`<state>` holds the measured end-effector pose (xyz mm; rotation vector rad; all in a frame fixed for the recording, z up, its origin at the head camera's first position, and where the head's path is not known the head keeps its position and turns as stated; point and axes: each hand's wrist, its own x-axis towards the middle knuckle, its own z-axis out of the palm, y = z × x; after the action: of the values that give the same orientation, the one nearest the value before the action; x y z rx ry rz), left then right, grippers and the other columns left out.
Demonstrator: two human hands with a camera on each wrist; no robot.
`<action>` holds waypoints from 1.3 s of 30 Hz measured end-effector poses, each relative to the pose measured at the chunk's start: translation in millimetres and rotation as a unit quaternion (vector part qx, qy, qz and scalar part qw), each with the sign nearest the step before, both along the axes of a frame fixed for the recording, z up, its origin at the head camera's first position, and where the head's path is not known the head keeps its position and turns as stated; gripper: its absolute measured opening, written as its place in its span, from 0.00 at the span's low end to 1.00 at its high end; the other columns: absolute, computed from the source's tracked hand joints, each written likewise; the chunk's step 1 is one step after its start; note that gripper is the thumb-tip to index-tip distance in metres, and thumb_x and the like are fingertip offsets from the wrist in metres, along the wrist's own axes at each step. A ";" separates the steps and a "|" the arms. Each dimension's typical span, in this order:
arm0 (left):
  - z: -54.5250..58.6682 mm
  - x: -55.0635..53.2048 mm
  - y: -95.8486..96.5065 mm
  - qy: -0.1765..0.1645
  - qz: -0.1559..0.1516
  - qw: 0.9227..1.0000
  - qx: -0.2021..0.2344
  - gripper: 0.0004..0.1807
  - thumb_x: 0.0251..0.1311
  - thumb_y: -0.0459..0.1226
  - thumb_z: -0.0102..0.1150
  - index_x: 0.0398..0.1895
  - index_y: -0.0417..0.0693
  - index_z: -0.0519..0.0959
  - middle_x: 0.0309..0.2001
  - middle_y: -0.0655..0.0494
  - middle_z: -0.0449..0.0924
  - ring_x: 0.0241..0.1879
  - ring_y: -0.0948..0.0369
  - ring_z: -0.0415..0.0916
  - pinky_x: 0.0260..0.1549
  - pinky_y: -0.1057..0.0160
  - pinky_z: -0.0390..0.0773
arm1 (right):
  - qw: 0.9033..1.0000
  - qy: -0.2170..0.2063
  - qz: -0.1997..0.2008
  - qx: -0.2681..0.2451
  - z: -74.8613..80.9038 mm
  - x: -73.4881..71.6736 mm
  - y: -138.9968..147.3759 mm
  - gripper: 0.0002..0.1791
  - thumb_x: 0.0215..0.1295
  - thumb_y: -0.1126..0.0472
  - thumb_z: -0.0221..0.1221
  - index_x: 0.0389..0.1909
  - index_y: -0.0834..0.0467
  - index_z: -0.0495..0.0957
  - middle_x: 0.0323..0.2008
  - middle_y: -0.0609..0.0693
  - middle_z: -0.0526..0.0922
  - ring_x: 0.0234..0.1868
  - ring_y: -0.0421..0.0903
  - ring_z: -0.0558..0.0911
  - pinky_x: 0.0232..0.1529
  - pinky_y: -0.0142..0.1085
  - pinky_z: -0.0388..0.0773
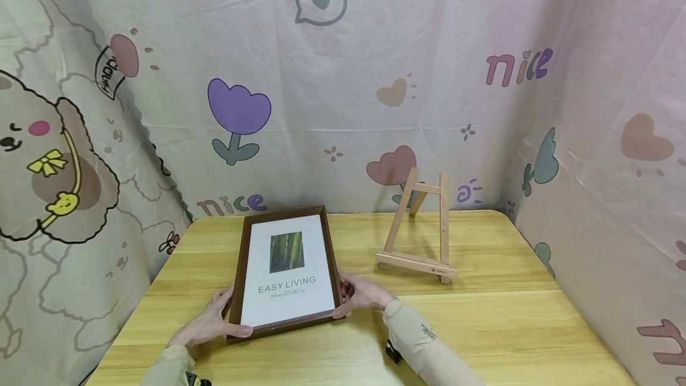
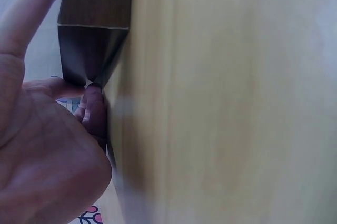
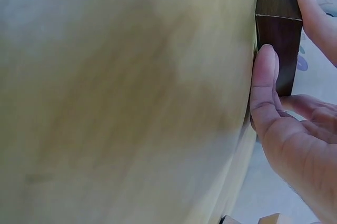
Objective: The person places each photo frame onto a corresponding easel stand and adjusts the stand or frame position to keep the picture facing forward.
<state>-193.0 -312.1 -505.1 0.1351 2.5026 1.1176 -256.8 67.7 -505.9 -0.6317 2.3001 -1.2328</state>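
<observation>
A picture frame (image 1: 330, 249) with a dark brown wooden border lies face up on the table, slightly turned. Its white sheet carries a small green forest picture (image 1: 286, 252) and the words "EASY LIVING". My left hand (image 1: 209, 321) grips the near left corner, thumb over the front border and fingers along the left side. At the near right corner, my right hand (image 1: 361, 293) holds the border, its thumb on the corner and its fingers bent against the side. The right wrist view shows a fingertip (image 3: 265, 69) low against the frame's dark edge (image 3: 279, 45), close to the tabletop.
A small wooden easel (image 1: 443, 219) stands to the right of the frame, toward the back of the wooden table (image 1: 498, 314). Behind and on both sides hangs a pale cloth (image 1: 332, 76) printed with flowers, hearts and cartoon figures.
</observation>
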 end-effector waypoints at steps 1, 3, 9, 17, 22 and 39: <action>0.2 0.1 0.0 0.000 -0.002 1.000 -0.001 0.73 0.49 0.51 0.76 0.79 0.33 0.30 0.74 0.21 0.30 0.72 0.22 0.37 0.62 0.23 0.60 | 1.000 0.002 0.000 0.002 -0.2 0.0 0.1 0.64 0.46 0.66 0.78 0.80 0.60 0.47 0.37 0.51 0.76 0.34 0.43 0.73 0.34 0.28 0.73; 0.5 0.3 0.0 0.000 -0.003 1.000 0.000 0.73 0.50 0.51 0.76 0.79 0.33 0.29 0.74 0.20 0.29 0.72 0.21 0.37 0.62 0.22 0.60 | 1.000 0.004 0.000 0.004 -0.3 0.2 0.5 0.64 0.46 0.65 0.78 0.80 0.60 0.47 0.37 0.51 0.76 0.35 0.43 0.73 0.34 0.29 0.73; -1.0 -0.1 0.7 -0.003 0.001 1.000 -0.002 0.73 0.50 0.51 0.76 0.79 0.35 0.28 0.74 0.20 0.26 0.72 0.21 0.33 0.63 0.20 0.56 | 1.000 0.005 -0.001 0.000 0.6 0.8 1.3 0.64 0.46 0.66 0.77 0.80 0.60 0.46 0.37 0.51 0.76 0.36 0.43 0.73 0.36 0.29 0.74; -2.0 -0.6 0.8 -0.005 0.007 1.000 -0.001 0.74 0.49 0.51 0.77 0.79 0.36 0.27 0.75 0.20 0.22 0.73 0.22 0.25 0.65 0.18 0.48 | 1.000 0.013 -0.003 0.008 0.8 1.7 1.3 0.64 0.47 0.65 0.78 0.80 0.59 0.46 0.38 0.52 0.77 0.36 0.44 0.74 0.37 0.30 0.74; -1.9 0.3 0.5 -0.002 0.009 1.000 0.003 0.75 0.49 0.51 0.77 0.79 0.38 0.26 0.75 0.19 0.22 0.73 0.22 0.27 0.65 0.19 0.49 | 1.000 0.016 -0.013 0.018 1.8 3.0 1.2 0.65 0.46 0.63 0.78 0.81 0.56 0.46 0.39 0.51 0.78 0.37 0.44 0.74 0.39 0.32 0.75; -0.9 4.8 2.7 0.018 0.014 0.999 0.030 0.75 0.49 0.47 0.77 0.79 0.43 0.22 0.78 0.26 0.23 0.75 0.25 0.27 0.67 0.20 0.44 | 0.999 0.018 -0.028 0.016 1.9 3.4 0.5 0.65 0.46 0.62 0.78 0.81 0.51 0.46 0.38 0.51 0.79 0.36 0.43 0.75 0.38 0.32 0.76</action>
<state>-188.2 -309.5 -506.0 0.1372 2.5116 1.2121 -253.4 68.3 -504.0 -0.5872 2.3770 -1.2178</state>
